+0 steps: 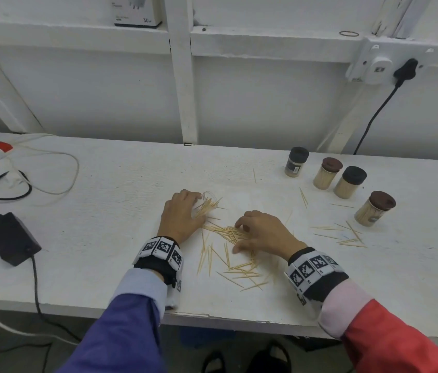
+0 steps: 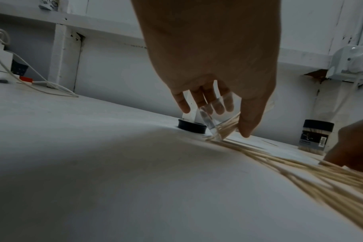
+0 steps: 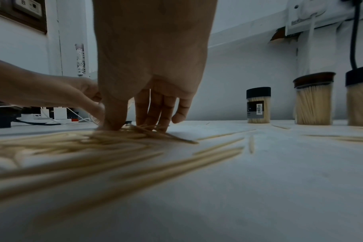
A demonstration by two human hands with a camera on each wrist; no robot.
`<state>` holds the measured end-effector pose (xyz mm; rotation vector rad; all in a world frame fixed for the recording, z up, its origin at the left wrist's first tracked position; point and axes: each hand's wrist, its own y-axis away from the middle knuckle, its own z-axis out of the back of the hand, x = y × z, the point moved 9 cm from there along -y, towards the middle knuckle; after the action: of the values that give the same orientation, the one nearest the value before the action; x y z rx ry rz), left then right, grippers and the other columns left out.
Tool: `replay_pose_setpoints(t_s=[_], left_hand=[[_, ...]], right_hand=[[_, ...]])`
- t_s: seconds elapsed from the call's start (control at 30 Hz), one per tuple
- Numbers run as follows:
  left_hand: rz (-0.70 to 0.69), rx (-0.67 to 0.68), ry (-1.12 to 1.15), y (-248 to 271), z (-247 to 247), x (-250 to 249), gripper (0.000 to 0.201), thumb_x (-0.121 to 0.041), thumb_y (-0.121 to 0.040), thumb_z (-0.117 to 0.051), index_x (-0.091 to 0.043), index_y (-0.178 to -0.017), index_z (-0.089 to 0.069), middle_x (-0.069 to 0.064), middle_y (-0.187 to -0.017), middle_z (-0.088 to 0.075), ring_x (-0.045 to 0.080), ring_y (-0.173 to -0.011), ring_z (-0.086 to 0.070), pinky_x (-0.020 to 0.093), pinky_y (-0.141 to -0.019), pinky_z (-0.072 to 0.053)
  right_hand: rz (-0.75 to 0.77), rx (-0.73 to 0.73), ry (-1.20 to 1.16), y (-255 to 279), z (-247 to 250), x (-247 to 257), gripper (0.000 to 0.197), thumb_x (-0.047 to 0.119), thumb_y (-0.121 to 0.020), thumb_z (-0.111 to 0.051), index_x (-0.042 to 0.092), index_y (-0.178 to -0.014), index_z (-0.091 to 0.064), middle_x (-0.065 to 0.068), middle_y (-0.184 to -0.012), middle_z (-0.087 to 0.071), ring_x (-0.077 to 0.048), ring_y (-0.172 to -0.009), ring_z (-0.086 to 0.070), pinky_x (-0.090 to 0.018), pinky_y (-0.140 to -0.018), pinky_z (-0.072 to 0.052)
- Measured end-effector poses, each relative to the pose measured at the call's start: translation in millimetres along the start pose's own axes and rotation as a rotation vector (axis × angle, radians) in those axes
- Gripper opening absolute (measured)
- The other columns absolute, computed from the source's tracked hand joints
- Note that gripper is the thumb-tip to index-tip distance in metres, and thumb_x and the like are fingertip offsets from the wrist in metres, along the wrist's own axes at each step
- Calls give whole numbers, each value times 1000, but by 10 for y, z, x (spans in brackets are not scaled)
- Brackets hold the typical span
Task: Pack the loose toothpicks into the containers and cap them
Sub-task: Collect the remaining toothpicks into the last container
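Observation:
My left hand [image 1: 183, 214] grips a clear open container [image 1: 207, 198] lying tilted on its side on the white table [image 1: 104, 197], with a bunch of toothpicks [image 1: 207, 207] sticking out of its mouth. In the left wrist view the fingers [image 2: 199, 101] and thumb curl round the container [image 2: 207, 121], and a black cap [image 2: 192, 128] lies on the table just beyond it. My right hand [image 1: 261, 232] is beside it, fingertips [image 3: 153, 121] down on the loose toothpick pile [image 1: 228, 232]. More toothpicks [image 1: 239, 273] are scattered toward the front edge.
Several capped, filled containers [image 1: 349, 182] stand at the right rear, with stray toothpicks [image 1: 347, 236] in front of them. A black power adapter [image 1: 10, 238] and cables [image 1: 51, 162] lie at the left. A plug and cord [image 1: 406, 68] hang on the back wall.

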<state>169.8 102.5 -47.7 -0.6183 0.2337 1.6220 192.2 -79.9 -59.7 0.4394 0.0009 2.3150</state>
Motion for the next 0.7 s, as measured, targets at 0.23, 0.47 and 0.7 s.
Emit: replay_pose_setpoints(t_s=[0.23, 0.47, 0.7], left_hand=[[-40, 45, 7, -2, -75, 23, 50, -34, -78, -71, -17, -123, -59, 1, -118, -55, 23, -110, -50, 37, -90, -35], [-59, 42, -12, -5, -69, -14, 49, -29, -78, -76, -18, -123, -60, 0, -118, -55, 22, -113, -49, 36, -92, -33], [-64, 64, -26, -3, -74, -21, 50, -32, -80, -75, -19, -126, -58, 0, -120, -54, 21, -115, -47, 33, -91, -30]], right_hand=[[31, -59, 10, 10, 50, 18, 25, 34, -92, -59, 19, -109, -69, 6, -94, -58, -10, -85, -50, -26, -66, -39], [16, -72, 22, 3, 60, 1, 33, 47, -89, -62, 25, -113, -67, 7, -99, -59, -10, -92, -53, -24, -67, -34], [27, -78, 107, 13, 94, 33, 22, 23, -96, -53, 17, -109, -69, 1, -102, -63, -17, -97, -56, -29, -70, -42]])
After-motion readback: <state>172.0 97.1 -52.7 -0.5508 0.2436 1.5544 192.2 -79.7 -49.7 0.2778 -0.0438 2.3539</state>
